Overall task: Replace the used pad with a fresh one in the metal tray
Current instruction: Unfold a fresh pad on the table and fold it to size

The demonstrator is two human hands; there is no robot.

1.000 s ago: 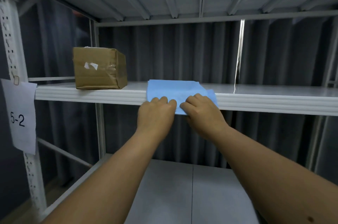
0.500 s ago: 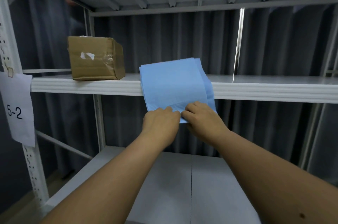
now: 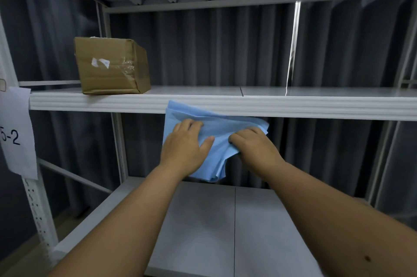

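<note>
Both hands hold the blue pad [image 3: 216, 125] in the middle of the frame: the left hand [image 3: 186, 143] lies across its front face with fingers spread and the thumb angled out to the right, while the right hand [image 3: 253, 146] has its fingers curled over the pad's right edge, bunching it. Whether the left fingers wrap behind the sheet cannot be told. The pad hangs in the air just below the front lip of the middle shelf [image 3: 293, 105], its top corner overlapping that lip, and its lower end droops in loose layers above the lower shelf [image 3: 259, 220]. It looks light, thin and limp, several plies folded together, so it should be taken near two opposite edges to stay flat. A cardboard box [image 3: 111, 66] sits at upper left. No metal tray is in view.
</note>
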